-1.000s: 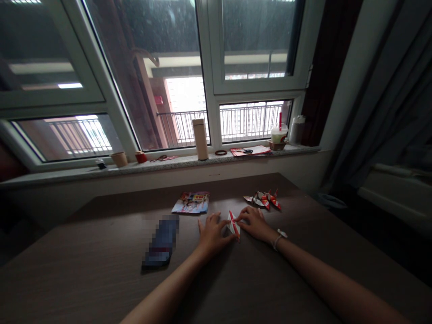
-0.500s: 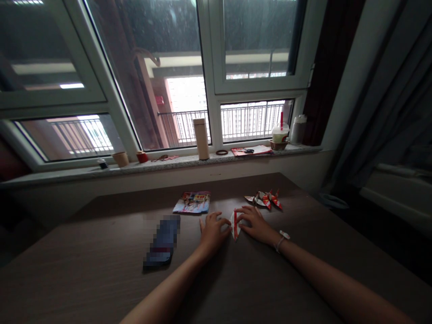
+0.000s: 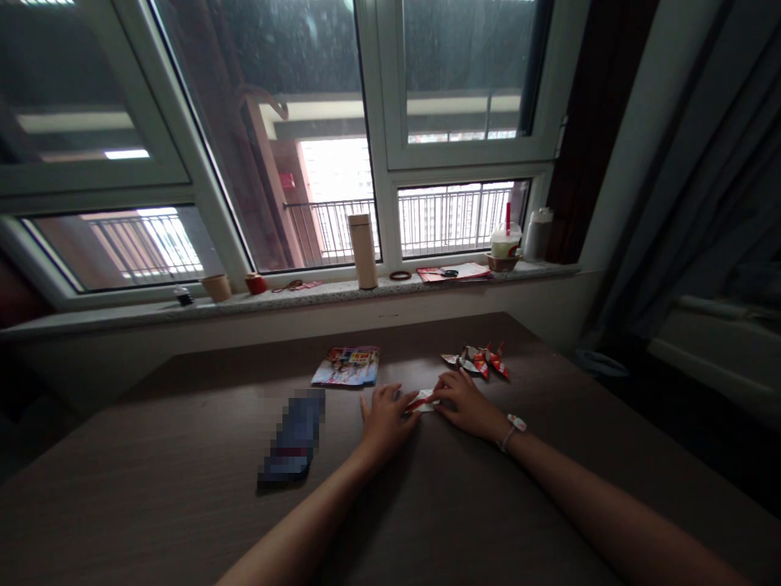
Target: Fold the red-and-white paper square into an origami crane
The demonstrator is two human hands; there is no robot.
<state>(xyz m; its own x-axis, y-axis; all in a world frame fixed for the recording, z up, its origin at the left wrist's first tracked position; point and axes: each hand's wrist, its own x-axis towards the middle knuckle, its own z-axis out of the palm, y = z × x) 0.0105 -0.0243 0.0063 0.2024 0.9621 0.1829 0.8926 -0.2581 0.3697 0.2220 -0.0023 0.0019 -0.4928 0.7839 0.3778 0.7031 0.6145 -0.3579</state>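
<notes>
A small piece of folded paper (image 3: 425,404), white with a red strip, lies on the dark wooden table (image 3: 201,521) between my two hands. My left hand (image 3: 386,415) holds its left end, fingers bent and the tips on the paper. At the right end, my right hand (image 3: 469,403) grips it between thumb and fingers; a bracelet (image 3: 514,425) circles that wrist. Fingers cover part of the paper at both ends. Several red and white folded paper figures (image 3: 479,360) stand just beyond my right hand.
A colourful printed packet or booklet (image 3: 346,366) lies beyond my left hand. Left of it is a dark blue pixelated object (image 3: 296,439). Along the windowsill stand a beige flask (image 3: 364,252), a paper cup (image 3: 216,286), red papers with scissors (image 3: 455,273) and a drink cup (image 3: 505,242).
The folded paper has turned from pointing away from me to lying crosswise between my hands. My right hand has shifted slightly; the left stays nearly in place.
</notes>
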